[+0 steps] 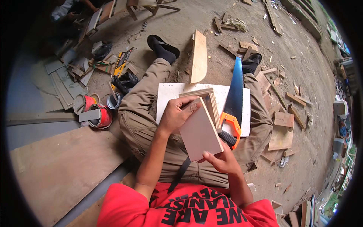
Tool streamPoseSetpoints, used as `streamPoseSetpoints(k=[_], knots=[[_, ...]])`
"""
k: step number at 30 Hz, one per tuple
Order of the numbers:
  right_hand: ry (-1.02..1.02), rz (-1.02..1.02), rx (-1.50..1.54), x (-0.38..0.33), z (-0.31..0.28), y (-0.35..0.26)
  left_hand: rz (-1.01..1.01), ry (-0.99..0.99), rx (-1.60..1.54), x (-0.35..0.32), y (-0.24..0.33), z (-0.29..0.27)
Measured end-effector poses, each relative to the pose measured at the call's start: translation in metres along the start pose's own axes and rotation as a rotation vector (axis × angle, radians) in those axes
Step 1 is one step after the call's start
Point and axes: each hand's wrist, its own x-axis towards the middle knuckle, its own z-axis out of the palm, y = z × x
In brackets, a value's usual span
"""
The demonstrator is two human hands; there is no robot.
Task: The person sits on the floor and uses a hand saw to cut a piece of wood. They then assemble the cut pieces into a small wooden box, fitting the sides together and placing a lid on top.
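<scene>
A seated person's left hand (174, 114) grips the upper edge of a small plywood panel (199, 132), while the right hand (223, 159) supports its lower corner. A handsaw (233, 99) (blue blade, orange handle) lies on the white board (168, 94) across the lap.

Dusty dirt floor (181, 26) — strewn with wood offcuts (283, 119), paint cans (100, 115) and plywood sheets (60, 166).
</scene>
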Motion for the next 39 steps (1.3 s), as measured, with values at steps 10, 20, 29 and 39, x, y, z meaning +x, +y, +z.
streamPoseSetpoints(k=[10, 20, 29, 39], knots=[[0.308, 0.101, 0.459, -0.01, 0.018, 0.031, 0.124, 0.346, -0.082, 0.028, -0.046, -0.031], [0.457, 0.145, 0.433, 0.002, 0.017, 0.05, 0.267, 0.208, -0.161, 0.003, -0.083, -0.013], [0.46, 0.162, 0.389, 0.008, 0.017, 0.044, 0.237, 0.193, -0.211, -0.004, -0.085, -0.009], [0.446, 0.31, 0.326, 0.011, -0.003, 0.045, 0.211, 0.25, -0.272, -0.004, -0.08, -0.002]])
